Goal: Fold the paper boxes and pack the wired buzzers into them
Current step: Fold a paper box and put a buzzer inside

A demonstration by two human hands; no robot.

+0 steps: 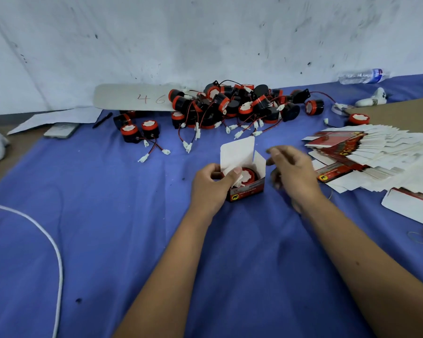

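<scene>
**One buzzer is seated in an open box held by the left hand**

A small red paper box (245,185) is stood on the blue cloth (108,228) of the table, near the middle of the scene. Its white lid flap is raised upright at the far side, and a side flap is opened to the right. A buzzer (248,174) with a red rim is seen inside the box. The box is gripped by the left hand (211,189), the thumb being pressed on a white flap at the left edge. The right hand (291,172) is held just to the right of the box, apart from it, with loosely curved fingers, and nothing is held in it; it is blurred.

Far from the hands, a pile of wired buzzers (230,106) is spread along the wall, with white connectors lying toward the near side. At the right, a fan of flat unfolded boxes (376,157) is laid. A water bottle (363,76) is seen at the far right, a phone (61,130) and a pen (102,120) at the far left, and a white cable (54,247) at the near left.
</scene>
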